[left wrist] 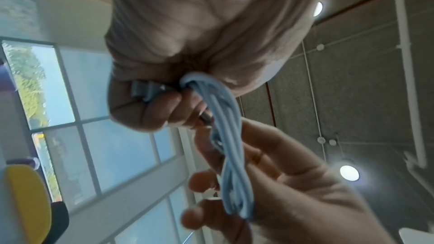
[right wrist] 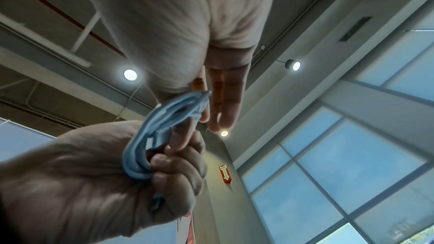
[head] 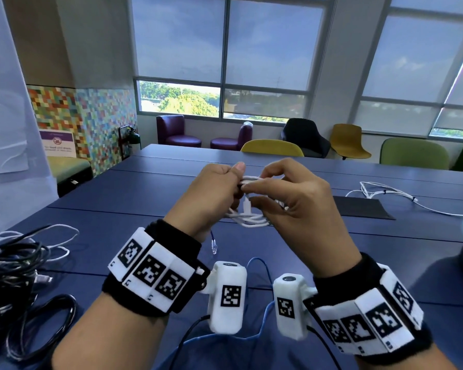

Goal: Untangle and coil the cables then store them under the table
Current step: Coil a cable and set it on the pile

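a: so, head view first: why is the white cable (head: 251,212) up off the blue table (head: 145,209)?

b: likely to bind the coil; the left hand (head: 211,193) fists one end, the right hand (head: 286,198) pinches the loops.

a: left wrist view?

b: fingers curled tight round the bundle (left wrist: 225,136).

a: right wrist?

b: thumb and forefinger clamp the strands (right wrist: 164,123). no containers visible; a tangled pile (head: 14,265) waits on the table's left.

Cable tangle (head: 16,265) left on table (head: 145,198)
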Demonstrator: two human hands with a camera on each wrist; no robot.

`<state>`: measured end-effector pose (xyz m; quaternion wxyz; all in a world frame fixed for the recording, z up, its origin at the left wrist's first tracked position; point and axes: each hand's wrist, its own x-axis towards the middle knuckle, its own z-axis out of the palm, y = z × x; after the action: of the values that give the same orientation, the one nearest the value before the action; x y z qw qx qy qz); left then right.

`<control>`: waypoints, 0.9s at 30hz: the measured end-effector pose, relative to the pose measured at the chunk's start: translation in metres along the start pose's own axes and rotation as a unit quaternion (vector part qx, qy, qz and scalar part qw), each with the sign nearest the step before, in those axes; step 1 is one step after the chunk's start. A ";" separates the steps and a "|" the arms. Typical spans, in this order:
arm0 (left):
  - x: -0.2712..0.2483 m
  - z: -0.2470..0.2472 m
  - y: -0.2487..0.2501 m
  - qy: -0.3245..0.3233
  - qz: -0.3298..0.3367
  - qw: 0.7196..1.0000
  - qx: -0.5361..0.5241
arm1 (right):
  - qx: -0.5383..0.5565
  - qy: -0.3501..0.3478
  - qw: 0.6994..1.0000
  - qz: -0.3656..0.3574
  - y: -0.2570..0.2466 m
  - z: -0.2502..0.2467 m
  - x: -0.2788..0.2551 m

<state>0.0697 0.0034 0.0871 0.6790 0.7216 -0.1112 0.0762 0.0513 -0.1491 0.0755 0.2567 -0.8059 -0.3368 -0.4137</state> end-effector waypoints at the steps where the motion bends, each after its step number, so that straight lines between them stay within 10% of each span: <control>1: -0.001 0.000 0.001 -0.006 -0.007 1.000 -0.011 | 0.008 -0.003 1.000 0.004 0.001 0.001 -0.001; 11: -0.012 -0.004 0.008 -0.208 0.039 0.972 -0.107 | 0.105 0.061 0.992 0.033 0.013 -0.013 0.006; 27: -0.016 0.013 0.011 -0.084 0.111 0.989 0.057 | 0.131 0.059 0.989 0.042 0.013 -0.013 0.006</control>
<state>0.0511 -0.0090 0.0929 0.6127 0.7461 -0.2423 0.0964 0.0572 -0.1648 0.0857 0.3970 -0.7527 -0.3381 -0.4019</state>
